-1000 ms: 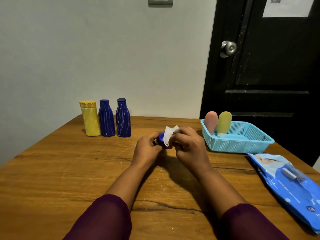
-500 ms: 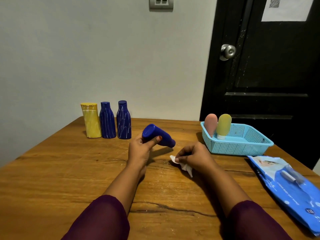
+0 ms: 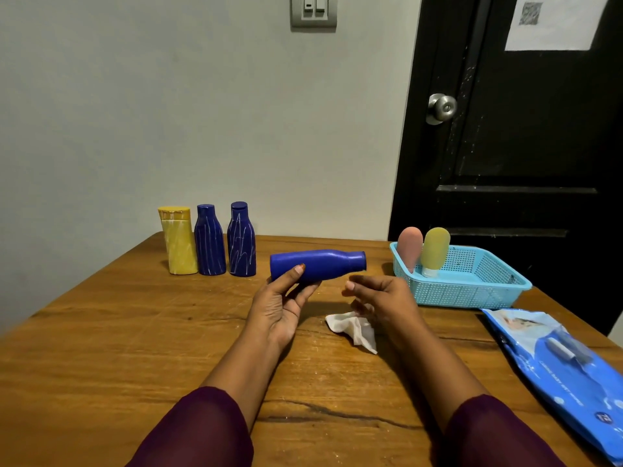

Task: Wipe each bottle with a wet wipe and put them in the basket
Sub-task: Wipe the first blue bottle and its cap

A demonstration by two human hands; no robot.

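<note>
Blue bottle [image 3: 318, 266] level above the table [image 3: 101, 332], clamped between thumb and fingers of the left hand [image 3: 278, 308], cap pointing right. Wet wipe [image 3: 352, 328] on the wood under the right hand [image 3: 384, 298], fingers loosely bent, empty. Bare gap, then the basket [image 3: 465, 294] rim.

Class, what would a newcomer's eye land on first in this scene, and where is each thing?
A blue bottle lies sideways in the left hand, centre. A crumpled wipe lies on the table by the right hand. At right, a light-blue basket holds a pink bottle and a yellow bottle.
</note>
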